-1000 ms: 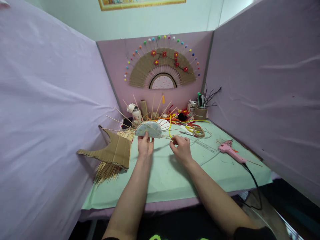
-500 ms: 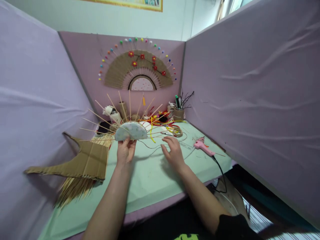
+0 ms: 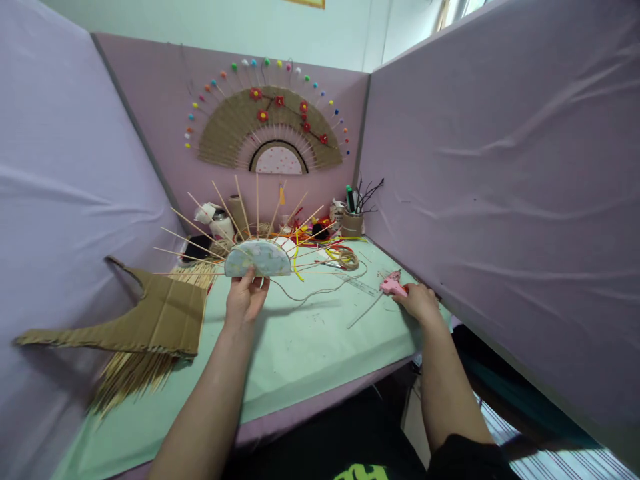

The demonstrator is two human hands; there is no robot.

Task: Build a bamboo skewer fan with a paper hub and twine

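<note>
My left hand (image 3: 247, 297) grips the straight lower edge of a pale blue half-round fan base (image 3: 260, 259), holding it up above the table. Thin wooden sticks (image 3: 239, 207) spread from its curved edge like rays. A length of twine (image 3: 300, 298) trails on the table just right of it. Over at the table's right side, my right hand (image 3: 421, 303) is closed around the handle of a pink hot glue gun (image 3: 393, 285), whose nozzle end points away to the left. A clear glue stick (image 3: 365, 312) lies beside the gun.
Cut cardboard (image 3: 165, 312) rests on a bundle of thin sticks (image 3: 133, 380) at left. Coiled twine (image 3: 345, 258), a pen holder (image 3: 353, 223) and a white bottle (image 3: 221, 225) stand toward the back. A decorated fan (image 3: 225, 130) hangs on the pink partition. Fabric walls rise either side.
My right hand has moved right from beside the fan base and taken hold of the glue gun. The view has shifted slightly; my left hand still holds the fan base.
</note>
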